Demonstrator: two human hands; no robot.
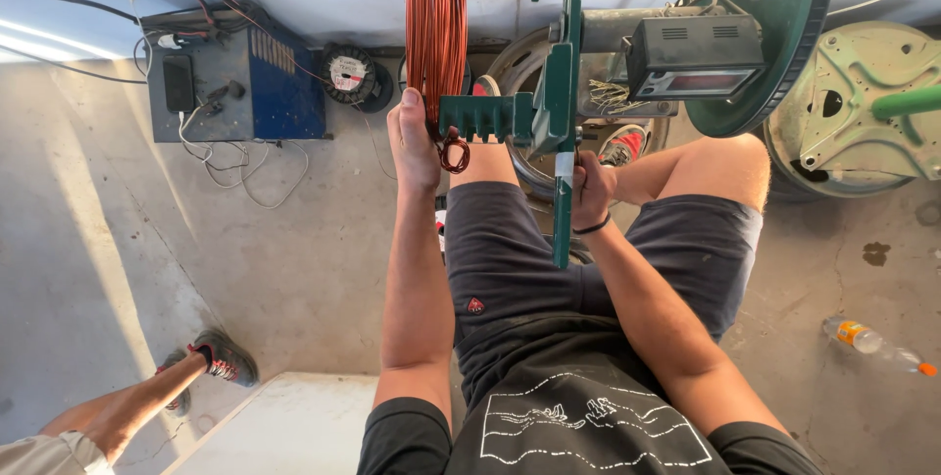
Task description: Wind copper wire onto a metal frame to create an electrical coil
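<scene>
A thick bundle of copper wire (435,24) hangs over a green toothed former (485,116) on a green winding machine frame (567,73). My left hand (412,142) reaches up beside the bundle, fingers against the wire at the former's left end, where a small loop of wire (453,153) curls down. My right hand (588,189), with a dark band on the wrist, is closed around the green vertical bar (562,220) of the frame. I sit behind the machine in dark shorts.
A blue-grey box with cables (235,78) stands at the back left, a small wire spool (351,74) beside it. A black counter box (694,55) and green wheels (784,24) sit right. A plastic bottle (874,343) lies on the floor. Another person's leg (147,397) is lower left.
</scene>
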